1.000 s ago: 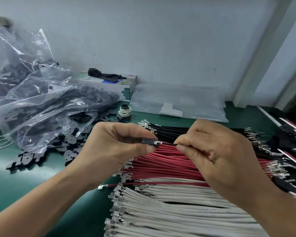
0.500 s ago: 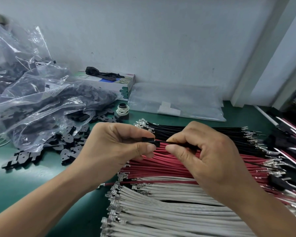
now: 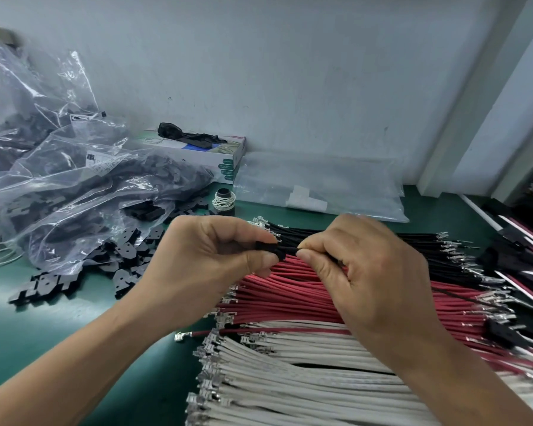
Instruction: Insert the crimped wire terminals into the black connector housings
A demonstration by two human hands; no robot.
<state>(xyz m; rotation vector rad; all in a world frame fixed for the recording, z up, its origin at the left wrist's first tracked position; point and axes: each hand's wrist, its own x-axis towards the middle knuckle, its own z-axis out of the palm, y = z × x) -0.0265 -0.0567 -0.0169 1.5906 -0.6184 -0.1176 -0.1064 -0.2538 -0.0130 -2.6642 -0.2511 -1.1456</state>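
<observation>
Below the grip lay matt red rubbery-sheathed wires (image 3: pixel 305 305) with shiny metal terminals (image 3: pixel 228 299); left, glossy clear plastic bags (image 3: pixel 74 186).

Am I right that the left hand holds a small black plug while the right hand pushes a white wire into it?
Not quite: the wire is black, not white, as the head view shows. The left hand does hold the small black plug, and the right hand pinches that wire at its end.
</observation>
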